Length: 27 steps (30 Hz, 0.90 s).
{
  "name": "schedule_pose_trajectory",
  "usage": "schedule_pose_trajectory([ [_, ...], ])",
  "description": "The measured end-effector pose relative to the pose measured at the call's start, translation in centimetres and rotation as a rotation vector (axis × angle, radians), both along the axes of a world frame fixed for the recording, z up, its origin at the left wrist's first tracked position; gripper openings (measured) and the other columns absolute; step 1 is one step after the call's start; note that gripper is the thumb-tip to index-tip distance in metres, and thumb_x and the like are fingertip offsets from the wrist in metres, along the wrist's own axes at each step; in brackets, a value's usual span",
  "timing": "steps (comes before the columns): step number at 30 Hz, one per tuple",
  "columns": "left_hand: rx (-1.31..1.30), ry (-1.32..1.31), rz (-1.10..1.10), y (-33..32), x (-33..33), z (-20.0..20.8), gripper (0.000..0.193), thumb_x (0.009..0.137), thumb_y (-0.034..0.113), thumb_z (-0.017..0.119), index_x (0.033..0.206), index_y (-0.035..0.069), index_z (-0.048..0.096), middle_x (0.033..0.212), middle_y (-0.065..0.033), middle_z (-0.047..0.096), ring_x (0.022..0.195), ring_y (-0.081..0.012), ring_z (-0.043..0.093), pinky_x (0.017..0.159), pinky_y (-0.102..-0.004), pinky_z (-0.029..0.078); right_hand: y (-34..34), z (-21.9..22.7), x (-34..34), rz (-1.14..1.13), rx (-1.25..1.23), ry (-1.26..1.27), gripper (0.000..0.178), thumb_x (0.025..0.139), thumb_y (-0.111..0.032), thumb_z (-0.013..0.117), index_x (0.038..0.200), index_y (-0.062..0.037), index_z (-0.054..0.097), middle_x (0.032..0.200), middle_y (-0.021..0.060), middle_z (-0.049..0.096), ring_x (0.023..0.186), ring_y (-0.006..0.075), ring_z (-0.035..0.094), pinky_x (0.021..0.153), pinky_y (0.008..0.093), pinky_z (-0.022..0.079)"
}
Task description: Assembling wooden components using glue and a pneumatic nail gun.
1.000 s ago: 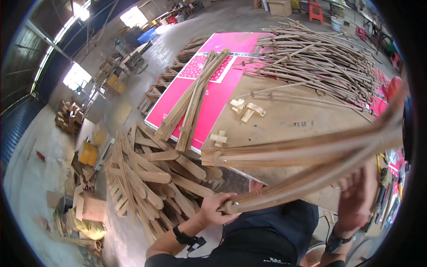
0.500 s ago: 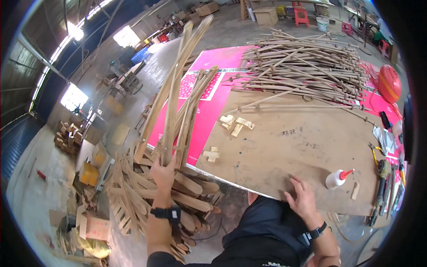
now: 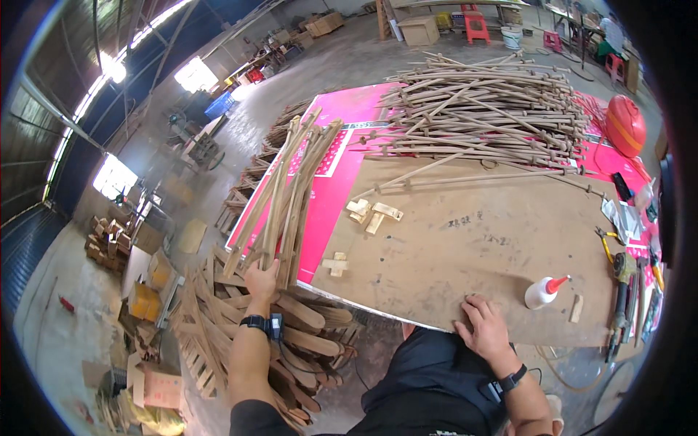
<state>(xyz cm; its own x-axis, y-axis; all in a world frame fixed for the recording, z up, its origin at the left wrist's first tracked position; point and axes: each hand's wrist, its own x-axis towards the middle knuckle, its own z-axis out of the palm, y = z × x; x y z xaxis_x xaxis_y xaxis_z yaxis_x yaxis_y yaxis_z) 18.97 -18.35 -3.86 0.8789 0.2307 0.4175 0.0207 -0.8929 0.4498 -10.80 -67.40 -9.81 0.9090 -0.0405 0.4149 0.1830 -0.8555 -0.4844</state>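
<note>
For steady handling, you would do well to be guiding the long wooden strips (image 3: 272,218) low and flat, keeping their near ends together. I judge that their length is making the far ends prone to swinging, so you are better off letting the whole run be bearing on the pink sheet (image 3: 326,211), left of the brown board (image 3: 436,291), before loosening your fingers. Be minding the second bunch of strips (image 3: 313,189), too, which is lying close alongside, between yours and the board; a sideways push might be jamming or scattering it.

Your left hand (image 3: 260,282) is pinching at the near ends, off the board's left near corner. The strips are running forward from your fingertips, away from you and slightly fanned, while the thumb is sitting on the side toward the board. Your palm is hiding the ends, so I cannot tell how many you are holding.

Your right hand (image 3: 486,330) is resting on the board's near edge, its fingers loosely spread and holding nothing. The white bottle (image 3: 539,293) is standing on the board, just right of those fingers.
</note>
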Motion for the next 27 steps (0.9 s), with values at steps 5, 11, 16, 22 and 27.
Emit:
schedule_pose_trajectory([
  [5, 0.009, 0.053, -0.028, 0.5, 1.3, -1.2, 0.059, 0.081, 0.051, 0.083, 0.113, 0.003, 0.078, 0.106, -0.0239, 0.077, 0.104, -0.0413, 0.073, 0.091, -0.0469, 0.056, 0.1, -0.1, 0.0, -0.015, 0.010, 0.010, 0.046, 0.083, -0.022, 0.083, 0.121, -0.0008, 0.068, 0.131, 0.0176, 0.066, 0.125, 0.0372, 0.062, 0.105, 0.0469, 0.051],
  [11, 0.009, 0.102, -0.040, 0.0, 1.7, -1.8, 0.061, 0.081, 0.053, 0.083, 0.116, 0.004, 0.078, 0.105, -0.0224, 0.078, 0.103, -0.0410, 0.074, 0.092, -0.0475, 0.057, 0.2, 0.0, 0.0, -0.020, 0.008, 0.020, 0.045, 0.084, -0.021, 0.083, 0.120, -0.0011, 0.067, 0.130, 0.0172, 0.066, 0.125, 0.0366, 0.062, 0.105, 0.0474, 0.051],
  [16, 0.027, 0.098, -0.002, 0.8, 2.5, -2.6, 0.061, 0.080, 0.053, 0.083, 0.116, 0.004, 0.078, 0.105, -0.0217, 0.078, 0.102, -0.0400, 0.074, 0.092, -0.0474, 0.057, 0.2, 0.0, 0.0, -0.015, 0.007, 0.029, 0.044, 0.083, -0.021, 0.083, 0.120, -0.0008, 0.068, 0.130, 0.0173, 0.066, 0.125, 0.0372, 0.062, 0.106, 0.0478, 0.051],
  [22, 0.025, 0.116, -0.016, 0.4, 2.5, -2.6, 0.062, 0.080, 0.053, 0.084, 0.117, 0.003, 0.078, 0.106, -0.0220, 0.078, 0.103, -0.0389, 0.075, 0.093, -0.0472, 0.057, 0.2, 0.0, 0.0, -0.023, 0.019, 0.034, 0.045, 0.082, -0.020, 0.083, 0.120, -0.0002, 0.068, 0.130, 0.0184, 0.066, 0.125, 0.0385, 0.061, 0.106, 0.0485, 0.051],
  [27, -0.011, 0.133, -0.045, 0.8, 2.5, -2.2, 0.063, 0.080, 0.053, 0.084, 0.116, 0.002, 0.077, 0.106, -0.0225, 0.078, 0.104, -0.0395, 0.074, 0.093, -0.0472, 0.057, 0.2, 0.3, 0.2, -0.019, 0.012, 0.040, 0.045, 0.082, -0.020, 0.083, 0.120, -0.0002, 0.068, 0.130, 0.0187, 0.066, 0.125, 0.0386, 0.061, 0.105, 0.0484, 0.051],
])
